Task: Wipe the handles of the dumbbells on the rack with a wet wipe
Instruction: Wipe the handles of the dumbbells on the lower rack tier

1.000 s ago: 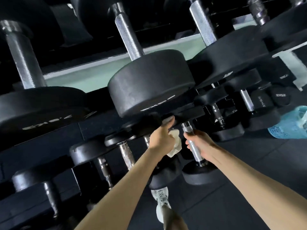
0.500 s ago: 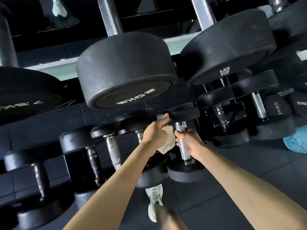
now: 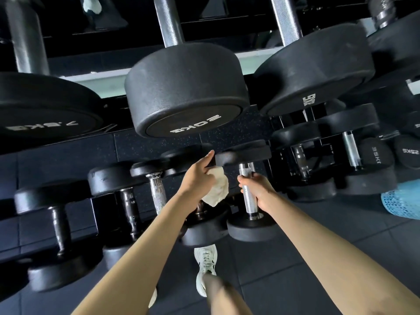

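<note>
Change: almost none in the hands over the last second. The view has swung, so the big 20KG dumbbell now sits more centrally overhead.
Left hand: still curled round the crumpled wet wipe, with its forefinger stretched out to touch the rim of the small dumbbell's far head.
Right hand: still wrapped round the chrome handle of that dumbbell, on the lower tier of the rack.
Wipe position: hanging from the left palm just beside the handle, not touching it.
Meaning for the task: this reads as a pause between strokes — the handle is steadied but not being wiped.
Next need: probably bring the wipe onto the bare knurling below the right hand's grip, or shift that hand off.
Remaining: the handles to the left look untouched by either hand.
</note>
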Demonstrator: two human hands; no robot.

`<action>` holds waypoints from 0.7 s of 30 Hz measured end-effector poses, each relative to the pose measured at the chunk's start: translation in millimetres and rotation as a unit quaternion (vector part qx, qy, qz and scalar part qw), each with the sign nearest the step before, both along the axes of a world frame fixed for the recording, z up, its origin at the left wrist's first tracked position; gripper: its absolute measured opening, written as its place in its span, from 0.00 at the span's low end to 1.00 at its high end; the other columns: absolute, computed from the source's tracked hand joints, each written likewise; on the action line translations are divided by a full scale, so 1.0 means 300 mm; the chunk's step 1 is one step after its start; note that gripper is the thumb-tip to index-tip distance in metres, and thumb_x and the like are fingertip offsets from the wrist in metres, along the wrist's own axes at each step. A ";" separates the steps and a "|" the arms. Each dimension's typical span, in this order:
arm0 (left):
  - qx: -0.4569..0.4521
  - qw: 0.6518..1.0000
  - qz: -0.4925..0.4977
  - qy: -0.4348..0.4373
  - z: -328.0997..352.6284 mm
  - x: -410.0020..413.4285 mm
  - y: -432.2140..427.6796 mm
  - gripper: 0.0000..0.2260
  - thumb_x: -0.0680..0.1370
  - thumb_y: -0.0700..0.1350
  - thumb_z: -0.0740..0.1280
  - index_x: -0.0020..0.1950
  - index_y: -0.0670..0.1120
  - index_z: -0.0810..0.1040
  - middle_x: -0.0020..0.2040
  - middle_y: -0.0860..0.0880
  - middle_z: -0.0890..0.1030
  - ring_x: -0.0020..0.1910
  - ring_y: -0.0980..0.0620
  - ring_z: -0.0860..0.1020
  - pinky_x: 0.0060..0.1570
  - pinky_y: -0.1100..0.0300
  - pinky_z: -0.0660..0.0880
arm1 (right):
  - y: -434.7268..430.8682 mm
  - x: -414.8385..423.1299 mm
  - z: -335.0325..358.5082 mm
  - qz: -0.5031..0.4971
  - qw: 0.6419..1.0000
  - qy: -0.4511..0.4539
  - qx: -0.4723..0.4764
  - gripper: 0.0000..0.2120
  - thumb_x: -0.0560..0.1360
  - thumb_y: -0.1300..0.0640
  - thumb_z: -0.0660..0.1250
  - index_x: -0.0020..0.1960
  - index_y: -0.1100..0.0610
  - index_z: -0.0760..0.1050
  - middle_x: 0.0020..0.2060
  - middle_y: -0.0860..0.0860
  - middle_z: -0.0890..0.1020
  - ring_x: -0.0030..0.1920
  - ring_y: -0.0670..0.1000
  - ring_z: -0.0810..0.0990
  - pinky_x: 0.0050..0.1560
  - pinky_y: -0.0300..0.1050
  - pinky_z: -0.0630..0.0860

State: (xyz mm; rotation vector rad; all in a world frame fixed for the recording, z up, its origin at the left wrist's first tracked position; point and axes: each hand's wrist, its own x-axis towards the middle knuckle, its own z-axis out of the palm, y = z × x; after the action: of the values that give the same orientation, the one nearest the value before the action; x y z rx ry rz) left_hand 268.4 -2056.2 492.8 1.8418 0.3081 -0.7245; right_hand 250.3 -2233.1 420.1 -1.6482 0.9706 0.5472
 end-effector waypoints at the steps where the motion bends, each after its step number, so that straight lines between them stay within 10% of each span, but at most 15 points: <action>1: -0.002 1.000 0.012 -0.002 0.009 -0.005 0.022 0.30 0.75 0.31 0.57 0.73 0.55 0.64 0.42 0.52 0.78 0.23 0.60 0.66 0.23 0.70 0.61 | 0.002 0.000 0.015 0.040 0.997 0.008 -0.070 0.12 0.73 0.53 0.69 0.53 0.58 0.75 0.50 0.56 0.81 0.52 0.57 0.80 0.56 0.51 0.76; 6: -0.008 0.997 0.071 0.006 0.044 -0.034 0.170 0.29 0.75 0.33 0.59 0.72 0.56 0.66 0.53 0.49 0.80 0.38 0.56 0.75 0.34 0.68 0.70 | 0.141 -0.071 0.195 0.153 0.898 -0.121 -0.394 0.11 0.76 0.54 0.63 0.57 0.56 0.75 0.52 0.53 0.81 0.51 0.56 0.80 0.48 0.50 0.76; 13: -0.057 0.989 0.134 0.014 0.084 -0.162 0.511 0.24 0.72 0.32 0.63 0.67 0.47 0.73 0.60 0.45 0.78 0.56 0.47 0.77 0.59 0.58 0.72 | 0.640 -0.203 0.335 0.114 0.980 -0.162 -0.009 0.12 0.74 0.52 0.68 0.57 0.51 0.76 0.43 0.47 0.82 0.45 0.47 0.81 0.52 0.51 0.77; 21: -0.221 0.934 0.255 0.120 0.084 -0.367 1.036 0.08 0.81 0.38 0.59 0.55 0.45 0.77 0.38 0.49 0.82 0.35 0.53 0.80 0.36 0.64 0.75 | 1.237 -0.429 0.345 0.259 0.944 -0.196 -0.062 0.16 0.72 0.48 0.71 0.58 0.43 0.74 0.44 0.39 0.79 0.43 0.40 0.79 0.46 0.38 0.75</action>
State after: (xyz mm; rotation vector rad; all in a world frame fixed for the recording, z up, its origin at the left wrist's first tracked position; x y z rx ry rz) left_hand 158.3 -1745.3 518.1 1.1742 0.6941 -0.5903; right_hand 121.7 -1861.9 523.7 -2.0403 0.2761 0.4789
